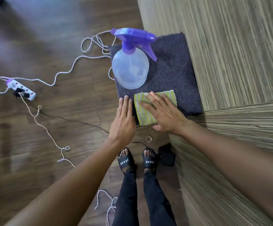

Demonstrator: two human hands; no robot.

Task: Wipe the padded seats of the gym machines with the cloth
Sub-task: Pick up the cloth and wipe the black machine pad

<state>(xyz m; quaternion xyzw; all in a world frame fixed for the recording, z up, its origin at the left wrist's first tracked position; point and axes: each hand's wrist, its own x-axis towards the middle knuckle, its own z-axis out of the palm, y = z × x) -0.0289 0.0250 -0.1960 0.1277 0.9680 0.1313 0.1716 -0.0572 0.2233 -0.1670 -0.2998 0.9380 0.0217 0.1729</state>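
Dark wood floor [34, 128] surrounds a purple mat [173, 70]. Right hand [165, 115] lies flat, fingers spread, on the striped cloth [170, 95]; left hand [124, 118], open, at its nine o'clock. Sandals [124, 160] read "JEANE".

- Your view is dim, with soft indoor light.
- A pale glare smears the floor [34, 38] at upper left.
- Edges bend and blur; the centre stays sharper.

A dark pad [173, 69] is seen carrying a spray bottle [131, 69] and a striped cloth [170, 95]; a power strip [22, 91] and cords [64, 74] are sprawled on the floor [51, 128].
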